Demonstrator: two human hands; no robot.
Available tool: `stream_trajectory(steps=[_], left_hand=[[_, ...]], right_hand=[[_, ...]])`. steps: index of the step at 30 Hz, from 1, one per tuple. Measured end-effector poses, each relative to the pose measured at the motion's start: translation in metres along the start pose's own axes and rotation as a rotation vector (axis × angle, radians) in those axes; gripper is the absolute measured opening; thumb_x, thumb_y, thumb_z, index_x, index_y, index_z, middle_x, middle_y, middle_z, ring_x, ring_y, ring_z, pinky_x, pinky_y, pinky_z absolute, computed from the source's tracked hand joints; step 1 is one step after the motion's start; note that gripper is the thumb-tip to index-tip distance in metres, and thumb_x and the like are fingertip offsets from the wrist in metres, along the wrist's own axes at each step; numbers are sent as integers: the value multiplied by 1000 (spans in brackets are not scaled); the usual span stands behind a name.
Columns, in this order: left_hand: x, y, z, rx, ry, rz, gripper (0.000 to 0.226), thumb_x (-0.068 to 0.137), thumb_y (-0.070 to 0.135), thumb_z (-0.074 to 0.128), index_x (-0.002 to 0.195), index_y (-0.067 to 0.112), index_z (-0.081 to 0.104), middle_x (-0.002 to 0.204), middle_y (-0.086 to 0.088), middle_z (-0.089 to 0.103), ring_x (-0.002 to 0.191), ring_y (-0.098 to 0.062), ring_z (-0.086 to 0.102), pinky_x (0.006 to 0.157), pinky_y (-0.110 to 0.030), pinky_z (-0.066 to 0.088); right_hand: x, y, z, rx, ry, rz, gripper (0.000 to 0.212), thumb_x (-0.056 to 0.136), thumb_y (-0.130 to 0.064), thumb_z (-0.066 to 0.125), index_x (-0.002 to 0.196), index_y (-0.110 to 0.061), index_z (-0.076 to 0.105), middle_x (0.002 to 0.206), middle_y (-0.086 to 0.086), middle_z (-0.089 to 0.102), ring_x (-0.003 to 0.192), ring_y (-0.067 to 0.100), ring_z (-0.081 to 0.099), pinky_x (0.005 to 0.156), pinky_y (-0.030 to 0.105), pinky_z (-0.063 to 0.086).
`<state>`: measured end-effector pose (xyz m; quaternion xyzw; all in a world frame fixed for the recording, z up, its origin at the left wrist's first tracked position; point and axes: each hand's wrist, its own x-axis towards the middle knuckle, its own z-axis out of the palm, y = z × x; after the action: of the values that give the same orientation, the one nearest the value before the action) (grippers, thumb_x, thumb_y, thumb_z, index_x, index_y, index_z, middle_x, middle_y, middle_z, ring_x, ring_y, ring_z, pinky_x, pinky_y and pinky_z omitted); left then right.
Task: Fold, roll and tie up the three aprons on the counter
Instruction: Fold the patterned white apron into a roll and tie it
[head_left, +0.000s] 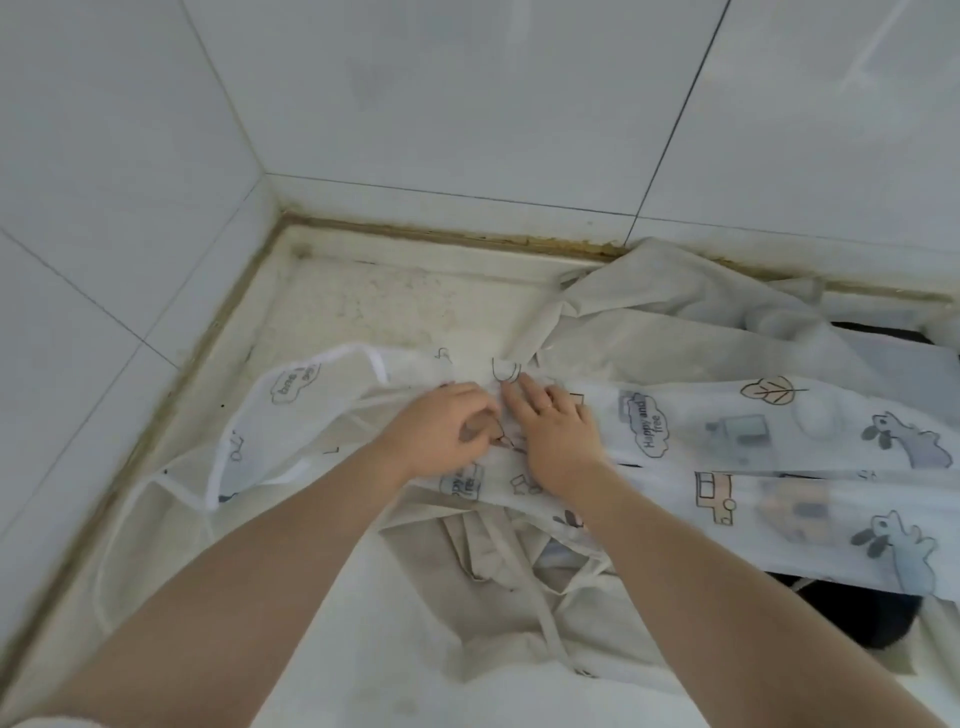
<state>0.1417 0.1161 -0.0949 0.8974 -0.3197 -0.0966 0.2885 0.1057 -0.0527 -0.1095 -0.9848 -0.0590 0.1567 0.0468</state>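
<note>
A translucent white apron (727, 457) printed with cartoon animals, houses and "Happy and free" clouds lies across the counter, its white-edged neck loop (291, 415) to the left. My left hand (441, 431) has curled fingers that pinch a fold of this apron near its middle. My right hand (556, 431) lies flat with straight fingers on the same apron, right beside the left. A beige cloth apron (519, 571) with long ties lies underneath and in front. Another pale beige apron (675, 322) is bunched at the back right.
The white counter (374, 306) sits in a corner of grey tiled walls (467, 104), with a stained seam along the back edge. Something dark (872, 618) shows under the printed apron at the right.
</note>
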Motion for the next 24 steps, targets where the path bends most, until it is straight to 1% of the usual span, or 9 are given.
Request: stream_trajectory(steps=[2, 5, 7, 9, 13, 16, 18, 20, 24], left_hand=[[-13, -3, -12, -165, 211, -67, 35, 79, 35, 46, 67, 6, 63, 66, -7, 63, 61, -17, 57, 62, -33, 46], [-27, -8, -26, -250, 380, -435, 51, 88, 37, 47, 48, 6, 52, 47, -8, 54, 47, -16, 49, 59, -32, 44], [-31, -14, -33, -476, 396, -781, 54, 93, 43, 45, 54, 7, 56, 55, -7, 58, 52, -18, 53, 59, -25, 46], [-30, -21, -41, -958, 476, -1009, 52, 91, 54, 43, 74, 7, 58, 70, -8, 60, 56, -19, 54, 52, -24, 46], [-27, -33, -50, -1469, 792, -1020, 66, 85, 68, 42, 115, 9, 53, 109, -9, 60, 89, -23, 62, 75, -38, 53], [-21, -33, -62, -1699, 875, -976, 80, 74, 80, 44, 108, 8, 59, 108, -13, 64, 97, -30, 64, 89, -47, 51], [-15, -30, -73, -1728, 826, -902, 85, 58, 83, 58, 107, 14, 63, 108, -10, 67, 97, -30, 66, 90, -48, 50], [-7, -33, -79, -1568, 718, -993, 93, 44, 72, 77, 117, 19, 60, 112, -7, 66, 96, -29, 67, 88, -50, 51], [7, -37, -89, -907, 785, -1141, 19, 76, 12, 71, 90, 8, 57, 74, -6, 58, 84, -24, 61, 58, -24, 46]], right_hand=[[5, 0, -6, 16, -2, 27, 71, 89, -8, 42, 150, -28, 9, 157, -5, 6, 141, 24, 12, 111, 40, 23], [17, -10, -23, 106, -27, 96, 42, 94, -22, 41, 136, -24, 37, 143, -1, 32, 129, 26, 29, 101, 43, 35], [23, -19, -31, 152, -67, 155, 38, 96, -39, 36, 129, -20, 42, 134, 1, 37, 124, 27, 33, 95, 45, 37], [25, -24, -31, 114, -83, 170, 48, 94, -51, 35, 130, -20, 39, 133, 2, 36, 122, 28, 34, 90, 44, 37], [21, -22, -18, -18, -39, 157, 66, 90, -62, 39, 141, -24, 21, 145, 2, 27, 126, 28, 32, 89, 44, 41], [21, -22, -18, -82, -42, 107, 79, 91, -62, 36, 145, -39, -16, 150, 7, 19, 126, 30, 31, 86, 45, 42], [23, -23, -19, -117, -67, 74, 77, 95, -54, 36, 140, -45, -27, 150, 11, 17, 127, 32, 29, 85, 45, 44], [24, -24, -17, -166, -78, 44, 73, 98, -47, 35, 139, -49, -25, 152, 13, 13, 129, 33, 26, 89, 48, 44], [24, -21, -15, -176, -101, 33, 57, 99, -45, 29, 142, -52, -7, 156, 9, 7, 136, 33, 19, 96, 49, 39]])
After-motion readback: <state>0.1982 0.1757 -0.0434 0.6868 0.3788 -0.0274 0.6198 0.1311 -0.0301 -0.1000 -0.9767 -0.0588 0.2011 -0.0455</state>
